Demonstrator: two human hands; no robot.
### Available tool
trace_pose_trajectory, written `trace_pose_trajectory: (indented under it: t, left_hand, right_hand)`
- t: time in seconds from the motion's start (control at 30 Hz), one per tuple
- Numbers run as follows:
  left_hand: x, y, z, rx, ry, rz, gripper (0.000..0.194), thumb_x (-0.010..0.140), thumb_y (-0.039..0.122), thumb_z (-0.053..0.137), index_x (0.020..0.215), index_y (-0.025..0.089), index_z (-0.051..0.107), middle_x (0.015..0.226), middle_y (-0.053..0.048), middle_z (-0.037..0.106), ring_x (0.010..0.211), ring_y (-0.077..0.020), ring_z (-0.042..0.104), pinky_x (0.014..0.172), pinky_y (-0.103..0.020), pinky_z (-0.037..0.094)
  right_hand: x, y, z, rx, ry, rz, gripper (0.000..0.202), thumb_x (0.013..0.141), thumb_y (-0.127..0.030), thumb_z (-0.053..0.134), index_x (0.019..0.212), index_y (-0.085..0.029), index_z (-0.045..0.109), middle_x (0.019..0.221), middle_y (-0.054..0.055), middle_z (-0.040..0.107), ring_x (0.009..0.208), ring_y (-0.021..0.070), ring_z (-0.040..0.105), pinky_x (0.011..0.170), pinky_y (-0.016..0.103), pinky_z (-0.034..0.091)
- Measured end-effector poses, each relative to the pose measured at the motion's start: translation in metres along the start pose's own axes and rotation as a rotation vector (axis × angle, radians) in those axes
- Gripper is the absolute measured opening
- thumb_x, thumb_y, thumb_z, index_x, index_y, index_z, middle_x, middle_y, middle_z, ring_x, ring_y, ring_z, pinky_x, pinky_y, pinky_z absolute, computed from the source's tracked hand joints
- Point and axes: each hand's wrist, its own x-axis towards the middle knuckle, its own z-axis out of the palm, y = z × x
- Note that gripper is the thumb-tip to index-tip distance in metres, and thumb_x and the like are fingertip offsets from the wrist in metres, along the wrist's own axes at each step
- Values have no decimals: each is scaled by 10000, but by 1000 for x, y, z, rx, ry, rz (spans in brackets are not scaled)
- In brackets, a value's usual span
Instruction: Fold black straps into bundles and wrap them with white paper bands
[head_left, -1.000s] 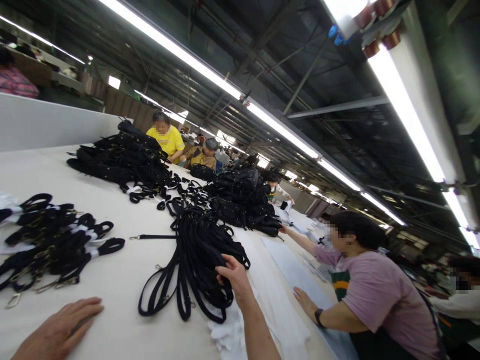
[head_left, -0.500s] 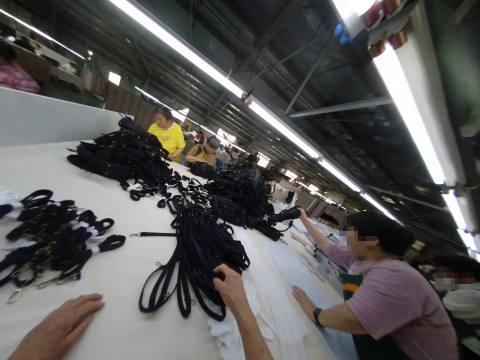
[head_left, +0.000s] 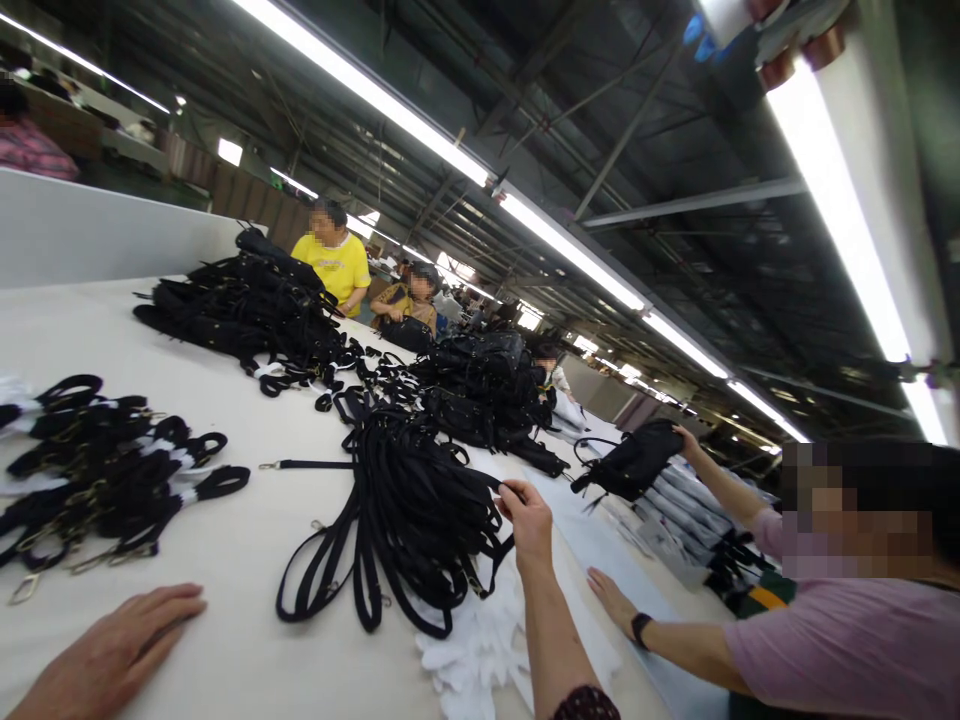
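My left hand [head_left: 124,640] lies on the white table [head_left: 240,660] at the lower left, palm down with fingers stretched out, holding nothing. At the right side of a heap of long black straps [head_left: 405,510], my right hand [head_left: 531,520] pinches one black strap [head_left: 484,481] between thumb and fingers. That strap runs back into the heap, where metal clips show in places. One strap end with a metal clip [head_left: 270,465] sticks out to the left. Below my right forearm lie white strips [head_left: 469,650]. Beyond my left hand are black straps [head_left: 112,500] bundled with white bands.
Behind the heap stand piles of black bags [head_left: 232,300]. On the right, a co-worker in a pink shirt [head_left: 855,640] holds a black bag [head_left: 637,458], the other hand resting on the table. More people work at the far side. A grey panel [head_left: 112,225] borders the back left.
My right hand has moved right and up from the heap's front and now draws a strap outward. The co-worker on the right has pulled a black bag rightward. My left hand stays put.
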Motion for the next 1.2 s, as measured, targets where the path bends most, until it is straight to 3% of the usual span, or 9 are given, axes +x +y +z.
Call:
trace_pose_trajectory:
  t: [0.1,0.23,0.33,0.43,0.53,0.63,0.83,0.97,1.2]
  left_hand:
    - [-1,2,-1,7,2,-7,323,873,475,531,1110,435,748,1279,26,713,1234,-317,623,1135,-506,453]
    - [-2,8,-6,26,-10,-13,329,884,461,538,1138,409,739,1307,21,697,1260,-303,602,1159,-494,426]
    - [0,15,-13,42,-33,-13,348,879,488,543,1150,389,736,1313,12,694,1257,-296,606,1153,-487,434]
    - [2,24,-21,49,-47,1,363,883,508,532,1157,379,731,1310,5,695,1253,-279,613,1138,-469,451]
    - [3,37,-30,32,-43,2,368,900,505,514,1154,348,729,1308,-16,694,1252,-272,610,1140,-458,446]
    - [3,51,-43,-16,-53,-19,378,909,490,502,1160,307,718,1310,-39,689,1265,-272,593,1164,-475,405]
    - [-1,81,-66,-173,-100,-118,391,866,466,524,1149,282,720,1294,-45,699,1242,-283,606,1127,-442,434]
    - [-16,123,-63,-334,-183,-169,406,851,511,574,1173,308,714,1278,-19,712,1145,-273,666,1009,-355,519]
    - [-21,188,-46,-509,-294,-333,441,815,501,620,1167,252,712,1119,-40,770,1097,-296,676,966,-360,498]
  right_hand:
    - [-7,-29,11,180,-61,11,496,692,-542,747,1023,-184,654,882,29,714,683,147,661,709,316,578]
    - [-30,-87,20,534,-202,61,412,725,-405,797,1067,-214,667,887,2,713,693,116,666,659,250,586]
    - [-59,-131,22,757,-320,134,350,760,-312,794,1079,-219,683,891,-4,716,738,110,683,631,205,585]
    - [-101,-150,27,895,-357,214,330,771,-258,794,1081,-213,693,942,4,728,822,107,697,688,187,595]
    - [-157,-129,42,1030,-251,338,390,747,-221,818,1116,-240,692,1105,14,727,897,97,696,742,173,591]
    - [-224,-72,62,1094,-96,477,474,723,-217,840,1166,-281,681,1302,23,668,938,93,691,786,184,587]
    - [-336,44,87,997,50,877,624,496,-231,960,1068,-260,711,1102,55,741,799,151,702,722,297,594]
    - [-356,72,88,950,-58,890,554,406,-297,977,893,-202,731,919,58,754,743,168,688,656,284,548]
    - [-359,74,93,858,-282,821,498,477,-390,932,886,-171,750,891,54,730,765,151,657,661,243,509]
